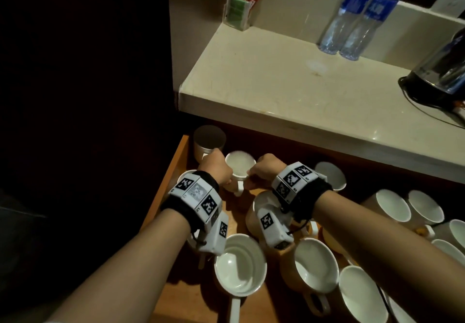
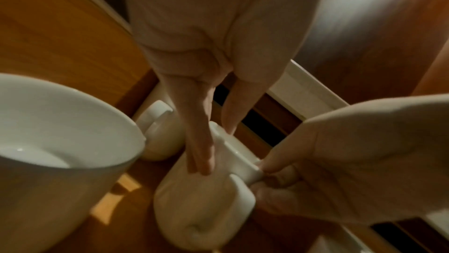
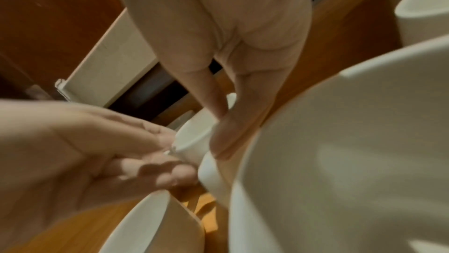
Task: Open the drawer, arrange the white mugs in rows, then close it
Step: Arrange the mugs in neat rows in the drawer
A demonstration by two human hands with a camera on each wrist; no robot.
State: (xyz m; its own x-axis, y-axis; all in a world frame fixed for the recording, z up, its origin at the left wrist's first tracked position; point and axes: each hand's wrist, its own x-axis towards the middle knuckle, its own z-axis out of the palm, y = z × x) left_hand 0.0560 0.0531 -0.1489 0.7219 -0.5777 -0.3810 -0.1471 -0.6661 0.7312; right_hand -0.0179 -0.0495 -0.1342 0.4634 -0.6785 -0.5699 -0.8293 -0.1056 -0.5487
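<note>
Together, both hands (image 1: 216, 165) round mug (image 1: 240, 164)

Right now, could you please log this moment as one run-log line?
drawer: open | both hands on one white mug near back-left | left hand: holds body | right hand: pinches rim | rows: unfinished
</note>
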